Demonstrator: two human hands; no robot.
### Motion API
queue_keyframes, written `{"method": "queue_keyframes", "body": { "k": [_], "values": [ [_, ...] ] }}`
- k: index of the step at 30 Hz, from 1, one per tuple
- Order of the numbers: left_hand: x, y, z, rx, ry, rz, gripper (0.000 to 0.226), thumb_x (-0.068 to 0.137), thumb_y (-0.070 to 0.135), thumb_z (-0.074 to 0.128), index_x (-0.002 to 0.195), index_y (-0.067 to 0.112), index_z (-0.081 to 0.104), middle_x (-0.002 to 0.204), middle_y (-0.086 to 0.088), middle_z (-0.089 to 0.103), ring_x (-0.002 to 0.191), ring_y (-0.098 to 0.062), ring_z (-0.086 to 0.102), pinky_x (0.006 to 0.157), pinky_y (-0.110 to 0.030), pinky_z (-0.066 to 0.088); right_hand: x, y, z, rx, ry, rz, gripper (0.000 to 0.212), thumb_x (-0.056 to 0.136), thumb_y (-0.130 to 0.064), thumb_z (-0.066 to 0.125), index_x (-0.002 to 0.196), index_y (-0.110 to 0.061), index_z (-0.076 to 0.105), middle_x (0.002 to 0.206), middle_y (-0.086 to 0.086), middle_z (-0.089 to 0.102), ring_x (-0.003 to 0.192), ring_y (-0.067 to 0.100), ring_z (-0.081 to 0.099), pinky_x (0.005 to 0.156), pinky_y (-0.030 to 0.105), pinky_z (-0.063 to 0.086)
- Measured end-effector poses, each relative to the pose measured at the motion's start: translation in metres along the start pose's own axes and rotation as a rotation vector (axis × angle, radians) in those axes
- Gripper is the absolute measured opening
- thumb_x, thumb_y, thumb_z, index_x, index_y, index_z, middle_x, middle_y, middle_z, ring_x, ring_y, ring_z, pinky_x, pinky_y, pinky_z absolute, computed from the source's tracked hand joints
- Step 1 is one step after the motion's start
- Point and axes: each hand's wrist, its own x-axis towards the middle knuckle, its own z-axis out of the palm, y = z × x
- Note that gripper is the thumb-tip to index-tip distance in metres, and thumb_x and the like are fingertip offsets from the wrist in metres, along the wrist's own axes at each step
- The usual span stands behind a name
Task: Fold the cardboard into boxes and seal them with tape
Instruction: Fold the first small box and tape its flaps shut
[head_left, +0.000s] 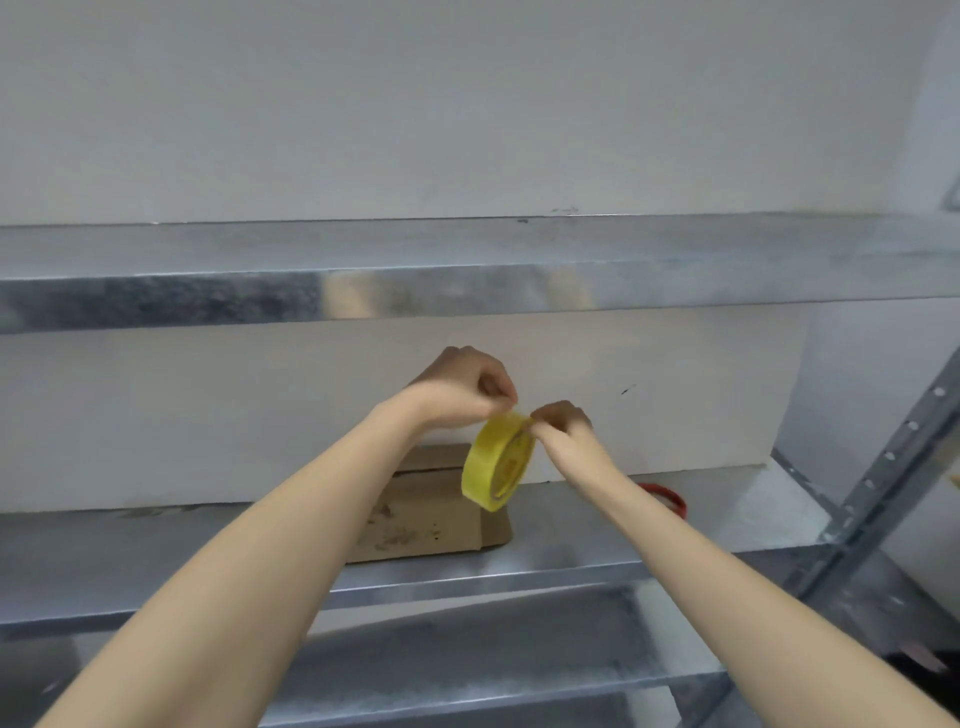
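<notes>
Nearest: left forearm (249, 561) and right forearm (727, 582), bare, in from bottom corners, converging mid-frame. Far left, grey metal shelf (130, 566), wall (156, 415) behind. On shelf against wall, box (431, 519): brown, stained, lying flat, partly hidden behind left forearm and tape (496, 465). Above box, left hand (462, 387), fingers curled, pinching top rim of tape. Tape yellow, on edge, tilted, held in air in front of box, clear of shelf. Just right of tape, right hand (563, 430), fingertips pinching same top rim, close to left fingertips. Behind right forearm on shelf, red ring (670, 496), partly hidden. Far right, perforated post (893, 467). Across above hands, upper shelf (467, 270).
</notes>
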Motion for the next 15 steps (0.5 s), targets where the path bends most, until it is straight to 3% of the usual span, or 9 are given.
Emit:
{"method": "queue_keyframes", "body": {
  "k": [2,5,8,11,13,15],
  "values": [
    [0.003,-0.006,-0.003,-0.038,0.021,-0.001,0.012,0.081,0.014,0.067,0.079,0.024,0.071,0.077,0.015,0.066,0.075,0.001,0.061,0.064,-0.002,0.041,0.001,0.005,0.01,0.011,0.064,-0.04,0.066,0.065,-0.066,0.064,0.087,-0.003,0.064,0.09,0.018,0.061,0.074,0.023,0.058,0.067,0.023,0.041],
    [0.009,-0.015,-0.006,-0.09,0.028,0.017,0.011,0.082,0.013,0.067,0.079,0.023,0.071,0.076,0.01,0.069,0.069,0.004,0.062,0.062,-0.005,0.043,-0.013,0.008,0.023,0.006,0.187,-0.068,0.073,0.058,-0.078,0.056,0.096,-0.015,0.057,0.099,0.003,0.055,0.09,0.018,0.055,0.083,0.032,0.042],
    [0.018,-0.022,-0.009,-0.125,0.031,0.084,0.016,0.082,0.011,0.067,0.074,0.025,0.068,0.072,0.005,0.071,0.061,0.004,0.064,0.065,-0.013,0.048,-0.028,0.007,0.03,-0.12,0.339,-0.161,0.064,0.066,-0.076,0.05,0.094,-0.018,0.053,0.098,-0.004,0.047,0.093,0.012,0.046,0.087,0.028,0.035],
    [0.026,-0.026,-0.01,-0.151,-0.024,0.133,0.017,0.083,0.01,0.067,0.074,0.024,0.067,0.071,0.005,0.07,0.059,0.002,0.064,0.064,-0.014,0.05,-0.032,0.0,0.034,0.077,0.136,-0.142,0.051,0.084,-0.064,0.06,0.078,-0.014,0.052,0.073,-0.003,0.053,0.068,0.008,0.051,0.069,0.028,0.039],
    [0.03,-0.029,-0.009,-0.163,-0.046,0.134,0.019,0.084,0.01,0.066,0.074,0.026,0.067,0.073,0.006,0.07,0.065,-0.001,0.066,0.067,-0.016,0.051,-0.032,0.001,0.039,0.099,0.03,-0.081,0.039,0.089,-0.047,0.064,0.084,-0.009,0.059,0.071,0.005,0.064,0.067,0.015,0.062,0.067,0.034,0.047],
    [0.032,-0.037,-0.005,-0.177,-0.048,0.107,0.017,0.086,0.011,0.065,0.076,0.025,0.068,0.073,0.007,0.07,0.068,-0.003,0.065,0.068,-0.017,0.049,-0.033,0.002,0.04,0.079,0.032,-0.057,0.025,0.091,-0.029,0.068,0.093,-0.006,0.061,0.074,0.006,0.069,0.068,0.014,0.067,0.068,0.031,0.05]
  ]
}}
